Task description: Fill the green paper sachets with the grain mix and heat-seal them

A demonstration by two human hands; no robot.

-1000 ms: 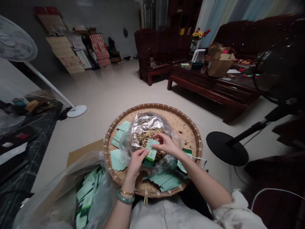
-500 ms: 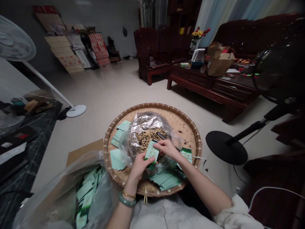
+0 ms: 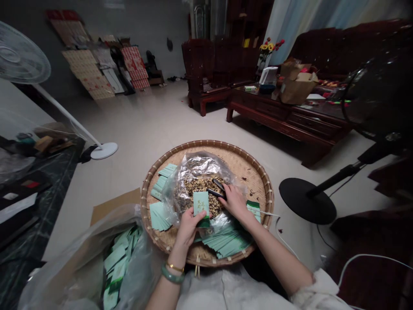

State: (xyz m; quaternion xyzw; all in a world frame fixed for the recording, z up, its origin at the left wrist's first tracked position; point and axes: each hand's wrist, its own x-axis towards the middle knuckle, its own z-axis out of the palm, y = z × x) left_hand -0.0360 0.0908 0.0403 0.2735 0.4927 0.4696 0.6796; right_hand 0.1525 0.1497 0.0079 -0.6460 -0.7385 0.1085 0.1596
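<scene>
My left hand pinches a small light-green packet with a dark green end, thumb on its front, held upright. Close by on the right, my right hand is closed around a black tong-like tool with two slim arms; its fingertips are partly hidden. A white cord runs off rightward from beneath my right forearm. Behind the packet, a clear plastic bag lies open, holding a dry mix of pale and dark bits. Fanned green packets lie just below my hands.
A round woven bamboo tray carries all this, with more green packet stacks at its left. A large plastic bag of packets stands lower left. A white fan, a black fan base and a wooden table stand around.
My right hand has let go of the packet and moved right onto the black tool. The packet, in my left hand, has turned more upright and shifted slightly left.
</scene>
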